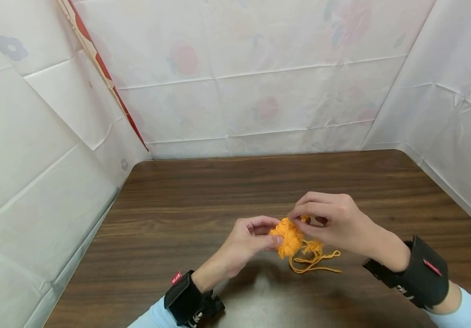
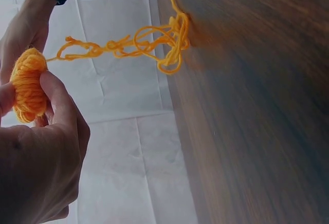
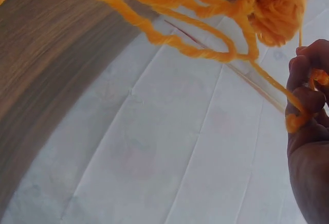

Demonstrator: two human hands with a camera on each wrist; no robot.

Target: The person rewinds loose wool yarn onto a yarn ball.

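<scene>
Where the head view runs from left to right, the lines follow it.

Left side: white sheeting (image 1: 34, 150) walls in the dark wood tabletop (image 1: 170, 191).

Left hand (image 1: 247, 240): raised above the tabletop, thumb and fingers curled round the orange yarn ball (image 1: 288, 237), gripping it from the left; the left wrist view shows the thumb (image 2: 57, 98) pressed on the ball's side.

Yarn ball: held in the air between both hands, clear of the tabletop.

Right hand (image 1: 334, 223): above and right of the ball, fingertips pinching a strand at its top; in the right wrist view the strand seems to loop round one finger (image 3: 303, 100), though the blur makes that unsure.

Loose tail (image 1: 315, 259): hangs in tangled loops below and right of the ball, its end resting on the tabletop.

Key relation: the strand runs from the ball up and rightward to the right hand, so the ball lies left of and below that hand, equally close to both.

Wrists: black camera bands (image 1: 420, 273) over pale blue sleeves.
</scene>
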